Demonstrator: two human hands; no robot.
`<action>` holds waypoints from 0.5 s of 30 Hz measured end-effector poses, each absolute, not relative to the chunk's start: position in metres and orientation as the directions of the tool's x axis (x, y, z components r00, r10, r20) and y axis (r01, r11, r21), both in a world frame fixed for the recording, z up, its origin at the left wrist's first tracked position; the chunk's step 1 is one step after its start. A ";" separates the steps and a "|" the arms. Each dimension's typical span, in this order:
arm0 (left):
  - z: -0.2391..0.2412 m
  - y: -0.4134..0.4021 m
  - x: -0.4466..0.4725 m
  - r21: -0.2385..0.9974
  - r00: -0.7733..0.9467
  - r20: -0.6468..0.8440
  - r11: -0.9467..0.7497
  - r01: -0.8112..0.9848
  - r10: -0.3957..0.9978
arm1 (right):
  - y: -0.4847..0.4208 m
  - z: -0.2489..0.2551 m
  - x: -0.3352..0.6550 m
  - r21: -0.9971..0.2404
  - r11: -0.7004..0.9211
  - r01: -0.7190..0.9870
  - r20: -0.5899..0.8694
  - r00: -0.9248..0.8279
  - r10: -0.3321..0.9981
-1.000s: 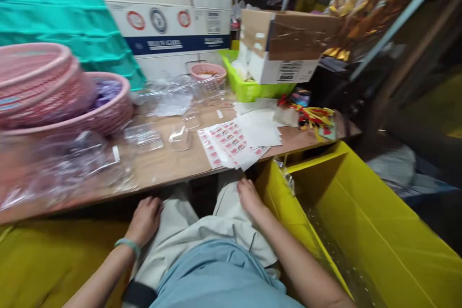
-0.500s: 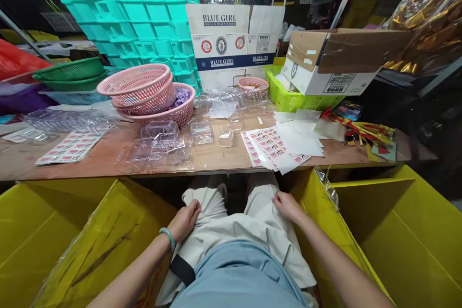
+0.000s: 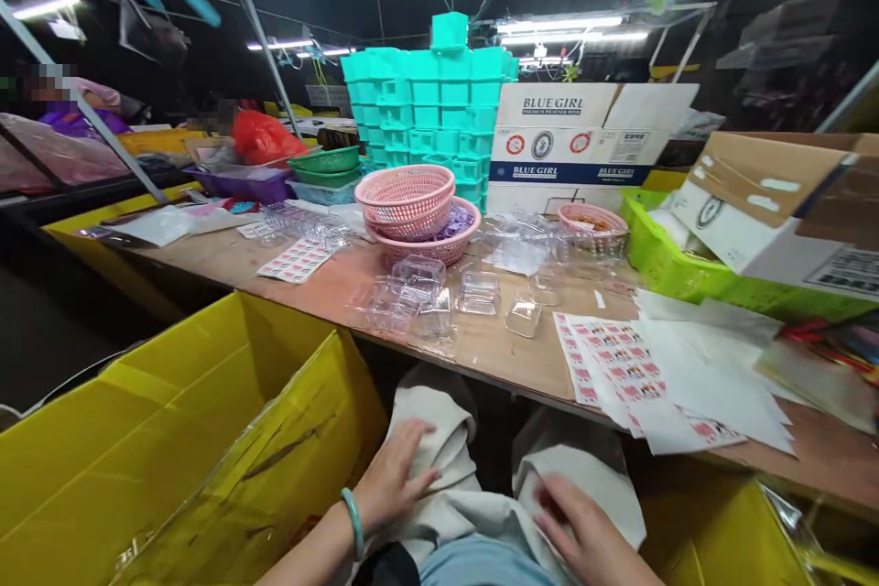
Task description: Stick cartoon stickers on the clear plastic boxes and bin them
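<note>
Trousers [image 3: 473, 513] look pale and creased; left hand [image 3: 385, 483] has fingers apart; right hand [image 3: 580, 524] is blurred, cannot tell.

A long wooden table [image 3: 501, 359] bore a stack of pink baskets [image 3: 405, 222]. Just in front of that stack lay clear plastic boxes [image 3: 420, 276]; to its left, a sticker sheet [image 3: 295, 261] and clear trays [image 3: 302, 222]; to its right, a small pink basket [image 3: 594, 240], a lime-green basket [image 3: 656, 252], printed sheets [image 3: 628, 357] and white paper [image 3: 718, 375].
</note>
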State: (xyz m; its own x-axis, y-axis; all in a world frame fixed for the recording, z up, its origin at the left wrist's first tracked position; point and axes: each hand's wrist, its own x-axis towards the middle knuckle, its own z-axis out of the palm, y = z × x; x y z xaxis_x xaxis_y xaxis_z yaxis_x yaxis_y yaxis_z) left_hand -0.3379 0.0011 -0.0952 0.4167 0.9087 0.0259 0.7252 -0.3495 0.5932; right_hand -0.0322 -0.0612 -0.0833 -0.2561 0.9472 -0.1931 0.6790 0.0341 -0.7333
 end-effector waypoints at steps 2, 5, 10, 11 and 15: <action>-0.081 0.033 -0.337 0.578 0.204 0.349 -0.382 0.722 0.915 | 0.007 -0.067 -0.060 -0.767 0.220 0.602 0.061 -0.273 0.960; -0.064 0.093 -0.340 0.606 -0.150 0.581 -0.301 0.736 0.800 | 0.101 -0.043 -0.108 -0.715 0.414 0.563 0.353 -0.220 0.909; -0.054 0.166 -0.358 0.685 -0.381 0.543 -0.133 0.716 0.748 | 0.192 -0.035 -0.169 -0.594 0.552 0.586 0.475 -0.298 0.828; -0.054 0.174 -0.363 0.679 -0.387 0.539 -0.114 0.726 0.748 | 0.200 -0.037 -0.178 -0.580 0.570 0.582 0.486 -0.314 0.816; -0.052 0.192 -0.395 0.663 -0.421 0.548 -0.069 0.745 0.723 | 0.210 -0.043 -0.220 -0.554 0.636 0.538 0.549 -0.338 0.764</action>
State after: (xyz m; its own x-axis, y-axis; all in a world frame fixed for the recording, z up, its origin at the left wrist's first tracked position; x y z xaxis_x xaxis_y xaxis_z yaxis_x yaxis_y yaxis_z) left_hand -0.3953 0.1922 -0.0518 -0.4205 0.7235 0.5475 0.7453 -0.0687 0.6632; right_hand -0.2197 0.2097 -0.0425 -0.3379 0.7645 0.5490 0.5376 0.6355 -0.5541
